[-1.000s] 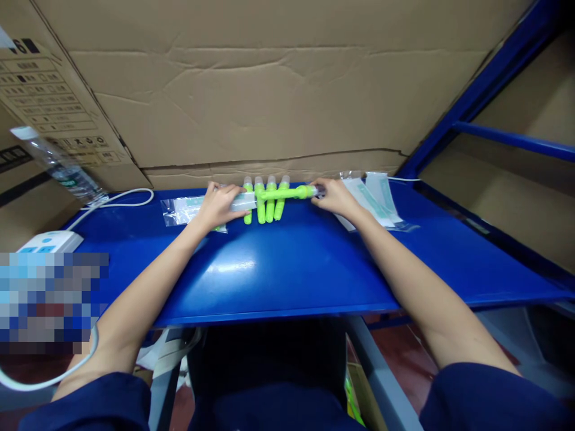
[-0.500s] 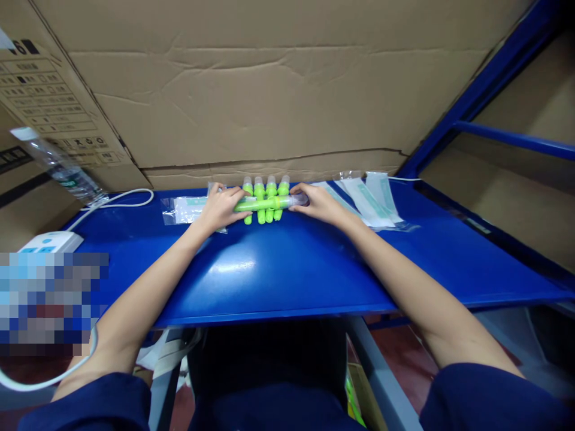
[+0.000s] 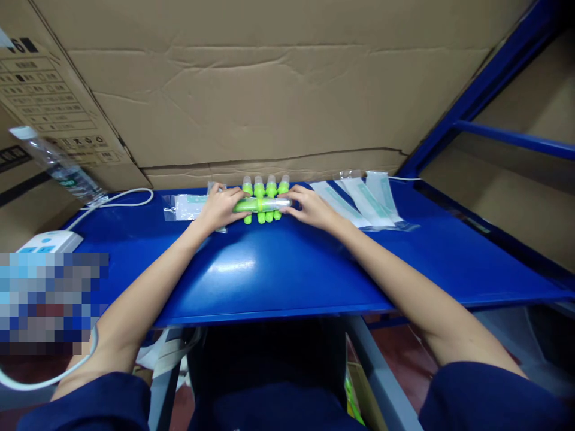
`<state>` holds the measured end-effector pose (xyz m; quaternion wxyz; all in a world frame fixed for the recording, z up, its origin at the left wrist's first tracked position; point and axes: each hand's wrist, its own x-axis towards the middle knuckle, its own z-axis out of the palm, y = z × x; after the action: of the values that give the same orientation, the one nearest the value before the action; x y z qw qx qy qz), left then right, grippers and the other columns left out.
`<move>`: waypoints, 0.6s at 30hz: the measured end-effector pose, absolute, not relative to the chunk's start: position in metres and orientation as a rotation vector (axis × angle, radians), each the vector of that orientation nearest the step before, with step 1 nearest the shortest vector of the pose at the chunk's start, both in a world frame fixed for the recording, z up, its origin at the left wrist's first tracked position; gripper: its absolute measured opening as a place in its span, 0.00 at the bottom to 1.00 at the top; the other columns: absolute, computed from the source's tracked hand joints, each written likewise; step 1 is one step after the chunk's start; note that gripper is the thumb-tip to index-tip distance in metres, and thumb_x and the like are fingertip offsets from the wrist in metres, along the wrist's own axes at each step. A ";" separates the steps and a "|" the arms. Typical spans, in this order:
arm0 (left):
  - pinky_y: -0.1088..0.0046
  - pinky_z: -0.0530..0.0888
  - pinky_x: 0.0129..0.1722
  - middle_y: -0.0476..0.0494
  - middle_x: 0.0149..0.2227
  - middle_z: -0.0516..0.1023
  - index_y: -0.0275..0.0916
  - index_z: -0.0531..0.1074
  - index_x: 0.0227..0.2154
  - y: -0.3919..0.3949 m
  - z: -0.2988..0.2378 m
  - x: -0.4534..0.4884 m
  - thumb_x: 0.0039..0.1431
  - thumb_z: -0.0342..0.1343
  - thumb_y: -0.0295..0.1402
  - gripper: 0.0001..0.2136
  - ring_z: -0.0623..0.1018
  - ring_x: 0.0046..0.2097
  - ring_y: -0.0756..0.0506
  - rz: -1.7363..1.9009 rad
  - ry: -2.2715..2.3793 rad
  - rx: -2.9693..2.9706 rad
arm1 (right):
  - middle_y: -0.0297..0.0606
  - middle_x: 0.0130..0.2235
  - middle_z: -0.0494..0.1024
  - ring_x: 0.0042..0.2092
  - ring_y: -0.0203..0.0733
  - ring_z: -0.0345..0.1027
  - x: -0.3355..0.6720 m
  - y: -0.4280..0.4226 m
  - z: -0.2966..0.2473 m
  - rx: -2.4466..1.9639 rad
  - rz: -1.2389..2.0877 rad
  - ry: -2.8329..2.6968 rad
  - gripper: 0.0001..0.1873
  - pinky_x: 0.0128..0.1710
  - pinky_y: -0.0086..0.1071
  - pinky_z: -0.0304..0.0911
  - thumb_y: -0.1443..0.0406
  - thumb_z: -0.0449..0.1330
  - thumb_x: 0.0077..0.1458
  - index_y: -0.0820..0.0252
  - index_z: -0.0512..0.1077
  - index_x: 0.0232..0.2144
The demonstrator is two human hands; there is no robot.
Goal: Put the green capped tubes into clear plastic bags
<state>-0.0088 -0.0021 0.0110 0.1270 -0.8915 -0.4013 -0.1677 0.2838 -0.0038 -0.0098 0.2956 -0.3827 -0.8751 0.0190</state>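
A lime-green tube with a clear end (image 3: 275, 204) lies crosswise between my two hands, over a row of similar green tubes with clear caps (image 3: 271, 187). My left hand (image 3: 219, 206) pinches its green end, thumb below and fingers above. At the other side, my right hand (image 3: 313, 207) has thumb and fingers closed on the tip of the clear end. A yellow-green ring circles the tube's middle. Beneath my left hand lies a clear packet with a white and green strip (image 3: 191, 207).
More clear packets with white and green strips (image 3: 359, 200) lie right of my hands on the blue table (image 3: 278, 269). A plastic bottle (image 3: 63, 170) leans at left, near a white power strip (image 3: 54, 242) and its cable. Cardboard (image 3: 278, 108) stands behind.
My right hand has shifted left with the clear end. The ring has moved left too, and the held tube looks shorter. My left hand stays almost in place.
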 end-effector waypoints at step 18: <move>0.57 0.63 0.52 0.36 0.50 0.82 0.36 0.73 0.54 -0.011 0.011 0.003 0.63 0.59 0.45 0.22 0.80 0.51 0.35 -0.486 -1.017 -2.661 | 0.44 0.40 0.74 0.32 0.45 0.72 0.254 -0.016 -0.032 -0.865 0.243 -2.100 0.14 0.34 0.40 0.72 0.57 0.66 0.59 0.59 0.68 0.39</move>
<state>0.0034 -0.0107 0.0113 0.1254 -0.9136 -0.3491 -0.1667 0.2542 -0.0164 -0.0316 0.4156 -0.3445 -0.8362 0.0966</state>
